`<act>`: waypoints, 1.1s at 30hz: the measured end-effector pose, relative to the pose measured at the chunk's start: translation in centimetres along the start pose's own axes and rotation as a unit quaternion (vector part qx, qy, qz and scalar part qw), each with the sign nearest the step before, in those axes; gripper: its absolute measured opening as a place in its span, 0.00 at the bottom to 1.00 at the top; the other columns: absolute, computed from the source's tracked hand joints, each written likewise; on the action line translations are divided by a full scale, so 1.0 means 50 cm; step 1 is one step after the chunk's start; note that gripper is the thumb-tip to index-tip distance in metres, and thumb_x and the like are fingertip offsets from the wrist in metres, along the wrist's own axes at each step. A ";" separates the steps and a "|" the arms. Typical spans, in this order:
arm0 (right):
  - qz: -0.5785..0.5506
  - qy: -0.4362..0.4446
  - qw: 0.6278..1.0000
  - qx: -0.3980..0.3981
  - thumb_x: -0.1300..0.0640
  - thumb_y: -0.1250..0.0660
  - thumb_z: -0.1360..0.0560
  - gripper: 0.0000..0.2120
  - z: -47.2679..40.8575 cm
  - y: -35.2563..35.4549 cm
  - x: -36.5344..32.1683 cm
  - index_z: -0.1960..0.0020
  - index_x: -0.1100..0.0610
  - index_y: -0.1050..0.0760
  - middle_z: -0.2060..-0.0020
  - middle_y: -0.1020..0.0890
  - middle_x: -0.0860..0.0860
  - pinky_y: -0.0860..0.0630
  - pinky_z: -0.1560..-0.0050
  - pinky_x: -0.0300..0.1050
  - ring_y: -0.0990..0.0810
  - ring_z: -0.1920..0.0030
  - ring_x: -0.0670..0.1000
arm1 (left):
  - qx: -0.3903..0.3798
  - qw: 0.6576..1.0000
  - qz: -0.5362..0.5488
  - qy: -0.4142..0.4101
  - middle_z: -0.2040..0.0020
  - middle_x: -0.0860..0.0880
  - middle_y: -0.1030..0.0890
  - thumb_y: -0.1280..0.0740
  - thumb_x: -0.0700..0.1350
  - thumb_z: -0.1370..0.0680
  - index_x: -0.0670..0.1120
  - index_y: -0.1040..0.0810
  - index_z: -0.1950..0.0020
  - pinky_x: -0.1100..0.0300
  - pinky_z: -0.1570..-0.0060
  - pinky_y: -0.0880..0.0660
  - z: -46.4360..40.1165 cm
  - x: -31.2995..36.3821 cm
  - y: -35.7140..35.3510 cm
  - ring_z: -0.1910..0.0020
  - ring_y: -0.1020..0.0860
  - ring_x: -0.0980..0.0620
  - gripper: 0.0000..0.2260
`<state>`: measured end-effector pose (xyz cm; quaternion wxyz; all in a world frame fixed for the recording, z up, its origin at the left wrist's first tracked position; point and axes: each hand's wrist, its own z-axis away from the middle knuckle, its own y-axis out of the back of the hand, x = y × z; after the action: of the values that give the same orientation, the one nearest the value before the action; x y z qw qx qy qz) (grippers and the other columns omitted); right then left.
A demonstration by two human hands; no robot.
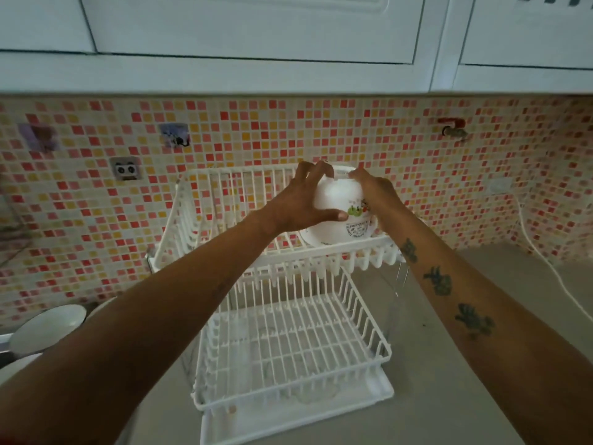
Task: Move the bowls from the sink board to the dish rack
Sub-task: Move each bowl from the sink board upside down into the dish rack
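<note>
Placement is the step in hand: you have one bowl at the rack and are setting it down. Start with the white two-tier wire dish rack (290, 332), which stands on the grey countertop (449, 380) against the pink, red and yellow mosaic tile wall (417, 162); its lower basket looks bare, and its upper shelf carries only what you hold. That is the white rounded bowl with a small printed fruit picture and lettering (340, 216), turned upside down and tilted, with its rim low at the front edge of the upper shelf on the right side, seemingly touching the wires there, though the contact is partly hidden. Your left hand (300, 203) wraps the bowl's left side, fingers spread apart over the base and thumb pressed along the lower wall. Your right hand (377, 191) rests on the upper right of the bowl, fingertips curled onto the base; how firmly it presses I cannot tell. The next move calls for you to settle the rim between the shelf's wires so the bowl cannot roll, then loosen both hands together. Down at the far left sits a white shallow dish (48, 327), likely your next piece, so expect a reach back that way once this bowl stands steady.
</note>
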<state>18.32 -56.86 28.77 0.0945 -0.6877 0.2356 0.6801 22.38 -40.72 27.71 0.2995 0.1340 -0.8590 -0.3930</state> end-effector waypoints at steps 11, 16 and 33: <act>0.024 -0.050 0.997 -0.055 0.45 0.40 0.25 0.16 -0.011 -0.004 0.015 0.43 0.54 0.28 0.60 0.20 0.54 0.24 0.65 0.45 0.21 0.62 0.55 | -0.051 0.998 -0.016 0.034 0.34 0.43 0.37 0.24 0.54 0.31 0.47 0.37 0.34 0.57 0.46 0.30 0.007 -0.009 -0.017 0.44 0.34 0.49 0.33; 0.033 -0.062 0.997 -0.040 0.46 0.39 0.25 0.15 -0.015 -0.008 0.017 0.44 0.54 0.30 0.61 0.23 0.53 0.30 0.69 0.42 0.23 0.64 0.54 | -0.056 0.998 -0.002 0.038 0.33 0.44 0.38 0.24 0.54 0.32 0.47 0.38 0.34 0.57 0.44 0.30 0.008 -0.012 -0.019 0.43 0.34 0.49 0.33; 0.152 0.272 0.950 0.020 0.52 0.41 0.22 0.16 0.104 -0.150 -0.116 0.40 0.58 0.24 0.37 0.26 0.55 0.31 0.53 0.38 0.25 0.47 0.49 | 0.106 0.975 0.123 0.149 0.37 0.47 0.27 0.41 0.54 0.19 0.43 0.34 0.33 0.61 0.48 0.27 0.093 -0.065 0.195 0.43 0.26 0.53 0.20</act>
<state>17.26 -46.86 32.71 -0.0641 -0.8005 0.3681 0.4687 22.09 -30.06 31.39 0.4543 0.1150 -0.8513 -0.2359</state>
